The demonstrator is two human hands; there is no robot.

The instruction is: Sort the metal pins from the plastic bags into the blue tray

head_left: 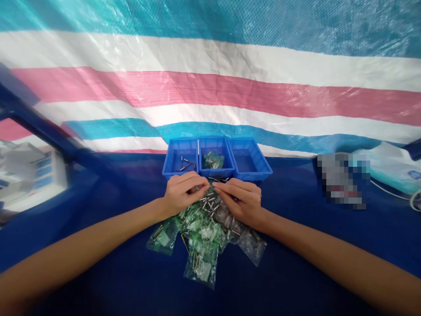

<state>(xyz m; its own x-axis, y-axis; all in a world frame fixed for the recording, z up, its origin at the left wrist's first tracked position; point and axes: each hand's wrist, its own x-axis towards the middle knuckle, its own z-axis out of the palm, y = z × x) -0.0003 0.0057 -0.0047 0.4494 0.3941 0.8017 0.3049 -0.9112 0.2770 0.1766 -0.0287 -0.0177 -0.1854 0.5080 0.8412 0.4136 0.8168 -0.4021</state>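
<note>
My left hand [184,191] and my right hand [241,199] face each other just in front of the blue bins. Thumb and fingertips are pinched together on both, with a narrow gap between the hands. Whatever the fingertips hold, if anything, is too small to make out. Beneath them lies a heap of small clear and green-tinted plastic bags [205,232], some with thin metal pieces like screws inside. Loose metal screw-like pieces [208,204] lie on top of the heap, between the wrists.
Three blue bins stand side by side: the left bin [167,166] holds a few metal pieces, the middle bin [217,174] a green-tinted bag; the right bin [251,174] is beside it. A plastic package [391,169] lies right. Striped sheeting [210,87] hangs behind the dark blue table [131,272].
</note>
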